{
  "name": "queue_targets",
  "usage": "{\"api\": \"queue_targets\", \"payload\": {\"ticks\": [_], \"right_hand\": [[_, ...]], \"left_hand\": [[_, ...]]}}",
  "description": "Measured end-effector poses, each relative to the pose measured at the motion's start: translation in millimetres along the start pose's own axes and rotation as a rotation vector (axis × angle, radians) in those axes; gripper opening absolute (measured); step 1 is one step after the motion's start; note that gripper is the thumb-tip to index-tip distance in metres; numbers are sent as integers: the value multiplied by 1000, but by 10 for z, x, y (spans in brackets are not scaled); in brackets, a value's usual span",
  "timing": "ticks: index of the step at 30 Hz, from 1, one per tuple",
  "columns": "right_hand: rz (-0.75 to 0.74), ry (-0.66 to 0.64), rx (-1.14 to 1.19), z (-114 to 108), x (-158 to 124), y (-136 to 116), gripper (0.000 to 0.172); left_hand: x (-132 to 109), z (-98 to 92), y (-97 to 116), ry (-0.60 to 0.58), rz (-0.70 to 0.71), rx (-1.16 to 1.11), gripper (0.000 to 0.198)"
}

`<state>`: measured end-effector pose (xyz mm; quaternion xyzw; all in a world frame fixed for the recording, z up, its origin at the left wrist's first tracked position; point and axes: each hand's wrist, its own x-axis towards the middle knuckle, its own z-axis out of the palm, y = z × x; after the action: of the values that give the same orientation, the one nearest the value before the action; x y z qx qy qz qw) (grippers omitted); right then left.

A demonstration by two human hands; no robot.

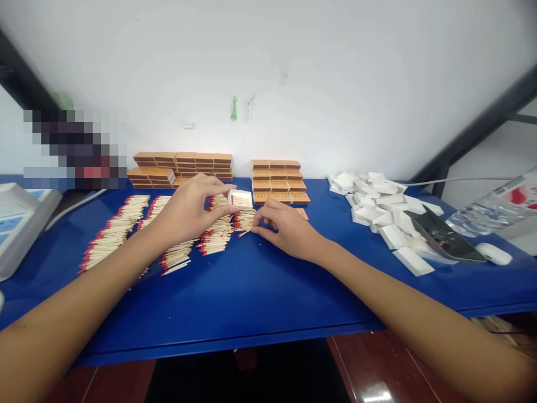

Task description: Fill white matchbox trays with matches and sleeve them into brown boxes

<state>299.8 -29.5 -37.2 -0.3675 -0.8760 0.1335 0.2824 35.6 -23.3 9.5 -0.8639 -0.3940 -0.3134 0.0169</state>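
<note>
Between its thumb and fingers, my left hand (188, 204) grips a white matchbox tray (245, 202) that has some matches in it. The tray is tilted toward me above a small pile of red-headed matches (242, 219). At the right end of that pile, my right hand (285, 226) is pinched closed on a match (245, 233); its fingertips are partly hidden. Rows of loose matches (112, 235) lie to the left, some of them behind my left hand and forearm.
Orange matchboxes (203, 159) are stacked against the wall, with a second stack (279, 183) to their right. White trays (373, 201) are heaped on the right of the blue table (251, 302), beside a phone (444, 238), a white mouse (494, 253) and a plastic bottle (490, 207).
</note>
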Motion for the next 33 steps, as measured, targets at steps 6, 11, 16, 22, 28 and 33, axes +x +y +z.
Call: {"api": "queue_targets", "payload": {"ticks": [6,11,16,22,28,33], "right_hand": [[0,-16,38,-64,-22,-16,5],[4,-146,99,-119,-32,-39,5],[16,-160,77,-148,-32,-28,5],[15,-191,90,-131,-19,-13,6],[58,-201,122,-110,-10,-17,5],[20,-212,133,-122,-5,-41,6]], "left_hand": [[2,-16,-3,-11,-17,9,58],[10,-24,24,-21,-30,-8,53],[0,-28,22,-25,-34,5,56],[2,-41,23,-26,-29,-1,55],[-2,-9,0,-43,-9,-4,57],[0,11,-19,-54,-4,-41,60]]}}
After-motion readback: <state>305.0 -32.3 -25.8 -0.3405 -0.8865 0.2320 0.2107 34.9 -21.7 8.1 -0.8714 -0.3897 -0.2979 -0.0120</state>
